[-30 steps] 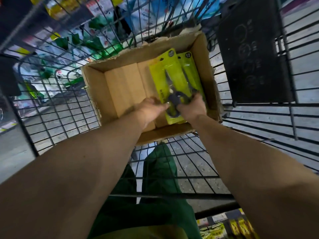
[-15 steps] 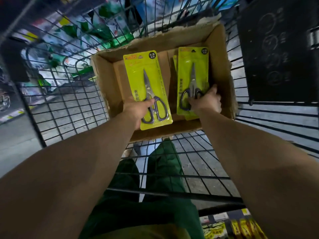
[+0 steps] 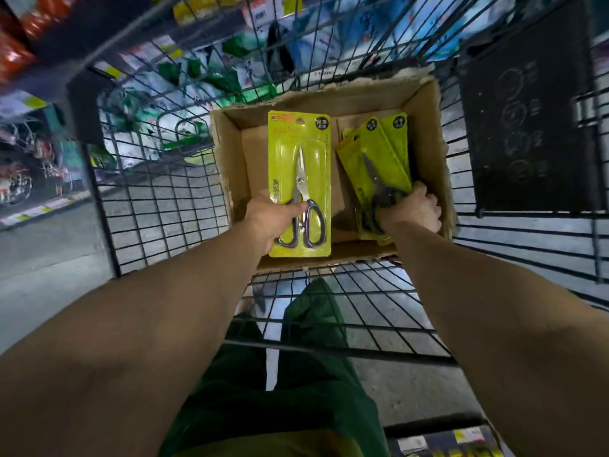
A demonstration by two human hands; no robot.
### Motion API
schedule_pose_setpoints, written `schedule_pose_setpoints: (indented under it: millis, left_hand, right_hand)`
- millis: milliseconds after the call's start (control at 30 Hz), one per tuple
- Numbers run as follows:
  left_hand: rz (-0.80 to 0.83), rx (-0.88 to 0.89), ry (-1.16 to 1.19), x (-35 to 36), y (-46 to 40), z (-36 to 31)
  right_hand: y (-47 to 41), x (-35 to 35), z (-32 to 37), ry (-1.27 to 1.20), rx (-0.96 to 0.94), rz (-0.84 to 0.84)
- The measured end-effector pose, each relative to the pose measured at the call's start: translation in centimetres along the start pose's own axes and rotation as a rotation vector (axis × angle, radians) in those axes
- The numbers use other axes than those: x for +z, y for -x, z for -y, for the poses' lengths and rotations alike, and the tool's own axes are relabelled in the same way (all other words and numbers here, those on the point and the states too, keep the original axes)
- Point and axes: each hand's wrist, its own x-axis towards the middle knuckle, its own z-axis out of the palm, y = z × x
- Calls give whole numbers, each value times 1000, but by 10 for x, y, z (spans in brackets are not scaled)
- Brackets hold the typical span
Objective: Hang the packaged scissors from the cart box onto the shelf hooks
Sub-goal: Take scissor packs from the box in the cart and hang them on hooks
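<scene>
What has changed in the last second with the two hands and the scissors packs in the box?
The left hand has drawn one scissors pack out of the stack and now holds it face up over the left half of the cardboard box. The right hand, which briefly held a single pack flat, now grips several remaining packs, tilted on edge. The box stays in the cart.

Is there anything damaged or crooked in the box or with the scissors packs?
The cardboard box has ragged, torn top edges, plainest along its far and right rims. The packs gripped by the right hand sit fanned and tilted, not stacked flat. The pack held by the left hand looks straight and intact.
</scene>
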Motion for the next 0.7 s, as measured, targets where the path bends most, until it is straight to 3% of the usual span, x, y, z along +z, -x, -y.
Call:
schedule_pose_setpoints:
  millis: [67,167,367,500,700]
  left_hand:
    - [14,21,0,-8,7,0]
    - [19,64,40,-23,21,1]
    - [14,218,135,-82,71,5]
    - [-28,313,207,-152,102,21]
    - [-181,480,409,-320,155,98]
  right_hand:
    - [7,-10,-1,-37,23,-9]
    - [28,-26,2,-323,31,71]
    - [127,-27,38,-672,-55,232]
    - [224,-16,71,-882,-169,289]
    - [401,29,127,-904,-417,323]
